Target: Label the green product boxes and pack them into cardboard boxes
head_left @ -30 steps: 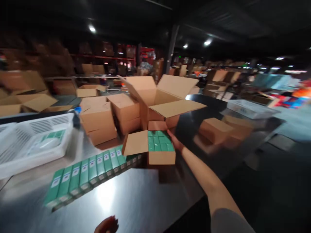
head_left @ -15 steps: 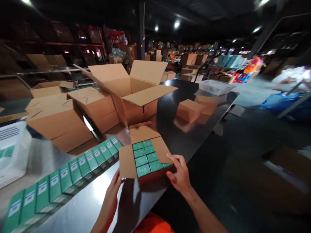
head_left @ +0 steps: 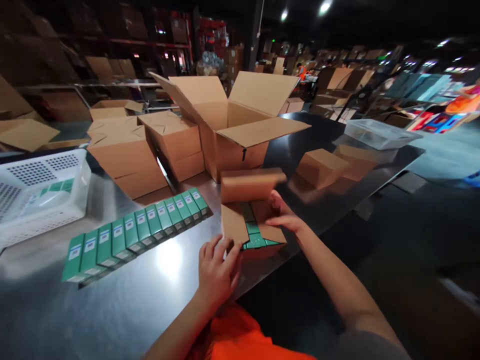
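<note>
The small brown cardboard carton [head_left: 250, 220] packed with green boxes sits at the near edge of the shiny steel table [head_left: 123, 305], just in front of me, where both arms can work its flaps without stretching. My left hand [head_left: 217, 267] is spread against the carton's near left flap, fingers [head_left: 225, 250] loosely curled on the card and gripping nothing, so the flap is held at a slant. My right hand [head_left: 285, 220] lies on the right flap with fingers extended flat, pressing it over the green packs; it grips nothing either. The far flap stands raised and blurred, so I cannot tell exactly how it is angled.

A row of slim green boxes with white labels [head_left: 138, 232] lies on its side along the table to my left, close by and in easy reach. Beyond the carton, a large open brown cardboard box [head_left: 234, 125] has all four flaps thrown wide, its mouth facing up. Sealed brown cartons [head_left: 150, 150] are stacked beside it to the left. A white perforated plastic basket [head_left: 41, 195] at the far left holds a few more green packs, and a single closed small carton [head_left: 318, 167] rests apart on the dark stretch of table to the right.
</note>
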Motion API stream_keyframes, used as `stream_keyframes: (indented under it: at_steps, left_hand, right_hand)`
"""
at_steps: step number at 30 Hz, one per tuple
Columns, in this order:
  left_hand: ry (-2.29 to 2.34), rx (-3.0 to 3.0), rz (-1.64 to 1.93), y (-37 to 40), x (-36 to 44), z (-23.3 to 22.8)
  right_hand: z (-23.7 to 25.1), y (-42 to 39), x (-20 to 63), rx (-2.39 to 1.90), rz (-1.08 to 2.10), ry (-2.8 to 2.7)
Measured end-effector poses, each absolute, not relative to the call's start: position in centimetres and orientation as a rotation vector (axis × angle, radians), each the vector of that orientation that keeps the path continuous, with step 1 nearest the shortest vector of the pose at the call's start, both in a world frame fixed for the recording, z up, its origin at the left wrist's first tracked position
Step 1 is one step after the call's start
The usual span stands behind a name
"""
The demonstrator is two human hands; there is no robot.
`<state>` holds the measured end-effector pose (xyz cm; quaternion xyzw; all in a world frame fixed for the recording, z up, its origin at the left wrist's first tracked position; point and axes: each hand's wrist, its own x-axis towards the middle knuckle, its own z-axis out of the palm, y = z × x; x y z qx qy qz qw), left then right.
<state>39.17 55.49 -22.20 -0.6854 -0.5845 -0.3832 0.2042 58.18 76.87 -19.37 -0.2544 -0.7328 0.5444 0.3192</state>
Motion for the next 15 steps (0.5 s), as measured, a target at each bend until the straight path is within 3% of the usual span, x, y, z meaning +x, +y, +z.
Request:
stream_keyframes:
  at_steps: [6, 15]
  left_hand:
    - [-1.523, -1.709, -1.058, 54.6, 39.9, -24.1]
    - [-1.434, -1.683, -0.948, 54.9, 39.8, -24.4]
  right_hand:
    - [-17.6, 72.8, 61.4, -0.244, 1.123, -2.218]
    - [-19.1, 71.8, 62.1, -0.438, 1.005, -2.229]
